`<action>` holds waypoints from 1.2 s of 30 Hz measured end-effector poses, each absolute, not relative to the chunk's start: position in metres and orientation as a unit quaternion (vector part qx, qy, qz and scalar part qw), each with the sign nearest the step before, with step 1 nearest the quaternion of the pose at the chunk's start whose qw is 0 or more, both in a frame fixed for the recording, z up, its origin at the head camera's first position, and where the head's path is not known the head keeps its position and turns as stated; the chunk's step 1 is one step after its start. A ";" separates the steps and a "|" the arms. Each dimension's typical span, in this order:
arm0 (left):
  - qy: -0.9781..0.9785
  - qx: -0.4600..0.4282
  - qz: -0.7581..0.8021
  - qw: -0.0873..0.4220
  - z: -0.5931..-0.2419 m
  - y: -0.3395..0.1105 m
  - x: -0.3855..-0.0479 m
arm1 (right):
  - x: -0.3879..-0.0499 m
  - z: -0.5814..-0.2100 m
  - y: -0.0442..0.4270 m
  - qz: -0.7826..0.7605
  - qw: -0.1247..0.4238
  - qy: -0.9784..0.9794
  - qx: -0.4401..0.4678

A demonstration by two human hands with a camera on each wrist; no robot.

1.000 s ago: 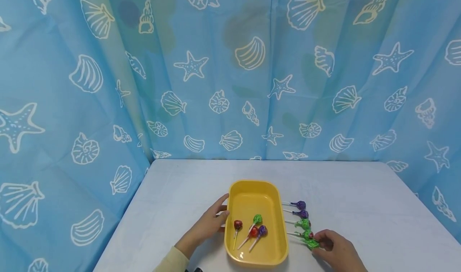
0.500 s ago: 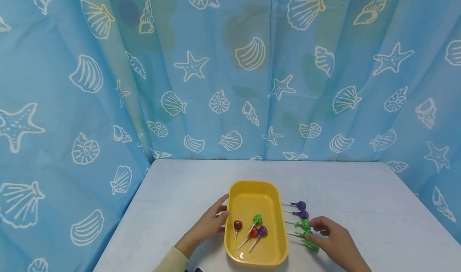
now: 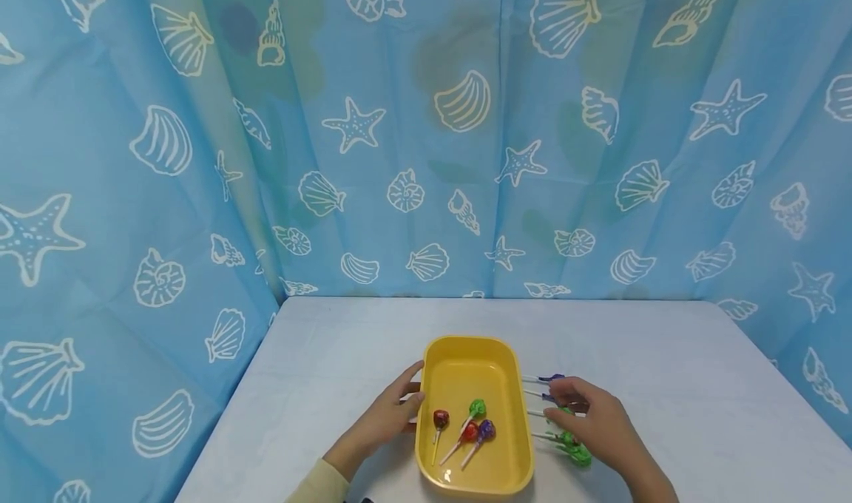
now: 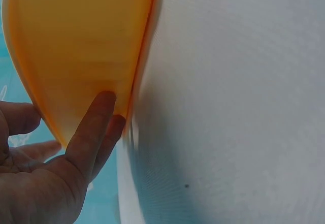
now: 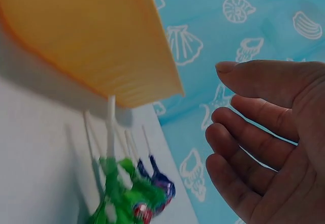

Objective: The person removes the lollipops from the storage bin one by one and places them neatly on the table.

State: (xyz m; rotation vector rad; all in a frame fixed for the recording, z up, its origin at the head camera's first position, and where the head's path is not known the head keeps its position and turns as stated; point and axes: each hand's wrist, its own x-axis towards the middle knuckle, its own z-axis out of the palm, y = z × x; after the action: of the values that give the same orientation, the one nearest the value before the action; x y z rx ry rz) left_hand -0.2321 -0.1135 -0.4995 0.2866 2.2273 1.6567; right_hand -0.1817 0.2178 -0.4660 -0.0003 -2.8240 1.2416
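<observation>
My left hand [image 3: 382, 416] touches the left wall of a yellow tray [image 3: 459, 373] with extended fingers; in the left wrist view those fingers [image 4: 91, 130] lie against its outer side. Inside the tray lie a dark red lollipop [image 3: 441, 418], a red one [image 3: 470, 432], a green one [image 3: 477, 407] and a purple one [image 3: 487, 429]. To the tray's right, my right hand [image 3: 595, 418] hovers over a row of lollipops, fingers loosely bent and holding nothing. Green lollipops [image 3: 577, 455] show in front of it; the purple lollipops [image 3: 552, 378] behind are partly hidden by its fingers.
A white-covered table [image 3: 346, 333] carries the tray and the lollipop row. Blue curtains [image 3: 413, 155] with shell and starfish prints stand behind and at both sides. A small dark object [image 3: 367, 500] shows at the bottom edge, too cut off to identify.
My right hand has moved from the nearest green lollipop away along the row toward the purple ones, lifting off the candy. The left hand and the tray stay in place.
</observation>
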 end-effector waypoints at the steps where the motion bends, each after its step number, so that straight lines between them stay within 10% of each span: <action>1: 0.785 0.101 0.585 0.175 -0.500 -0.113 -0.232 | -0.183 -0.464 0.216 0.402 0.029 -0.915 0.001; 36: 0.784 0.094 0.588 0.176 -0.498 -0.112 -0.231 | -0.229 -0.446 0.162 0.475 -0.018 -0.871 0.124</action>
State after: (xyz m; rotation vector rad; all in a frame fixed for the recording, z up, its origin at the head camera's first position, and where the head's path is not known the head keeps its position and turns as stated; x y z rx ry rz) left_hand -0.2314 -0.1125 -0.4978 0.2648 2.2203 1.6647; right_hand -0.2290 0.1624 -0.4458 0.3939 -2.7692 1.5083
